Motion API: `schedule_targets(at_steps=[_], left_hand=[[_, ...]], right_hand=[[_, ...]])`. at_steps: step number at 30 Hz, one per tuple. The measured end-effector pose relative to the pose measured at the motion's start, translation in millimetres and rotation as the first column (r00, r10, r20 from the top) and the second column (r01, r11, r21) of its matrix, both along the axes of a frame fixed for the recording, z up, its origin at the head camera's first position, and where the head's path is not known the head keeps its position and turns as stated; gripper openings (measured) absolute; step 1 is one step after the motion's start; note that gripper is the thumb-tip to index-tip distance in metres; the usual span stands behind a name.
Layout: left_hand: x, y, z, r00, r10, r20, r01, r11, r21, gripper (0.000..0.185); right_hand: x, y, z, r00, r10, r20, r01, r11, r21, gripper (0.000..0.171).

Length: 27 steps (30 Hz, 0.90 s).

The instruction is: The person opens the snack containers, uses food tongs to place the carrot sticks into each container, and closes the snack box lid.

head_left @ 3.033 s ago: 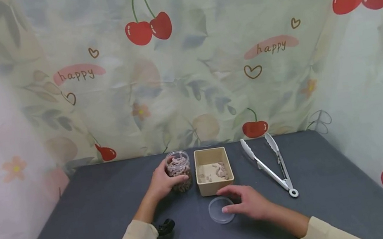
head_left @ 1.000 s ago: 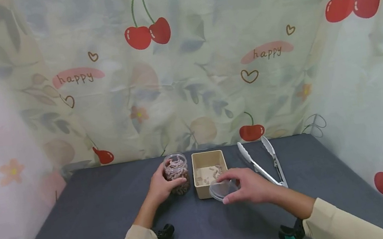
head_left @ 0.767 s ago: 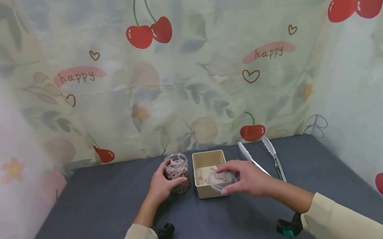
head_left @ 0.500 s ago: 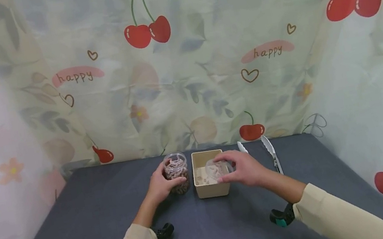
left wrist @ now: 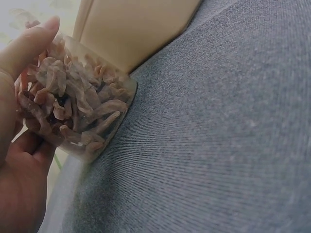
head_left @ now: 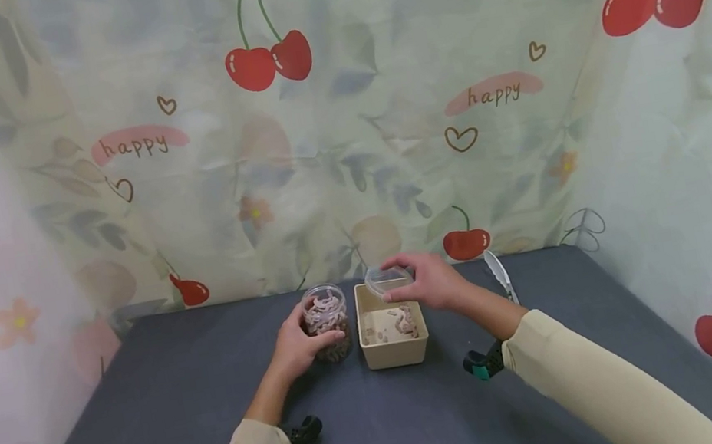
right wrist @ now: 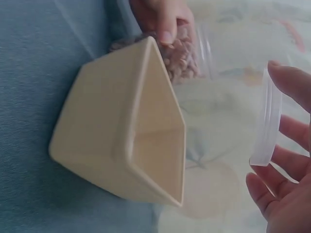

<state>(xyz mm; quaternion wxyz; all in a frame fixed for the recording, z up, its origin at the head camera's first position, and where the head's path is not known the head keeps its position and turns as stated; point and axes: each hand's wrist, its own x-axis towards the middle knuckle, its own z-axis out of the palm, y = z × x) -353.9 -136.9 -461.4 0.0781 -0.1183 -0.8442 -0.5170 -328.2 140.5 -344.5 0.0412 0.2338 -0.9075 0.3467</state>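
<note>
Left hand [head_left: 296, 344] wraps the jar [head_left: 326, 321], fingers curled round its clear wall, and the jar stands upright on the grey worktop [head_left: 148, 410] packed with brownish strips. The left wrist view shows the thumb [left wrist: 29, 46] pressed on the jar's side and its base flat on the cloth. Just to the jar's right, touching or nearly so, sits the beige box [head_left: 391, 323], open on top, with a few strips and crumbs on its floor. Right hand [head_left: 424, 281] is up above the box's far edge, pinching the clear lid [head_left: 387, 277] by its rim between thumb and fingertips; the lid hangs in the air, off the worktop. The right wrist view shows the lid [right wrist: 266, 124] edge-on against the fingers [right wrist: 291, 131], with the box [right wrist: 126, 131] below it. Tongs [head_left: 499, 273] lie right of the box, mostly hidden behind the right forearm. A cherry-print curtain [head_left: 339, 116] backs the worktop.
</note>
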Motion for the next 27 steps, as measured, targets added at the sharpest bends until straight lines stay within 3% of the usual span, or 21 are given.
schedule_targets(at_steps=[7, 16, 27], left_hand=[[-0.7, 1, 1.9, 1.000, 0.001, 0.007, -0.001, 1.000, 0.002, 0.088], [-2.2, 0, -0.9, 1.000, -0.017, 0.020, 0.017, 1.000, 0.006, 0.088], [-0.7, 0, 0.9, 1.000, -0.030, -0.008, 0.030, 0.999, 0.021, 0.087]], right_hand=[[-16.0, -14, 3.1, 0.999, -0.028, -0.017, 0.028, 0.999, 0.024, 0.053], [-33.5, -38, -7.6, 0.992, 0.042, -0.121, -0.043, 0.999, -0.010, 0.051], [-34.6, -66, -25.1, 0.987, 0.064, -0.146, -0.069, 0.997, -0.028, 0.048]])
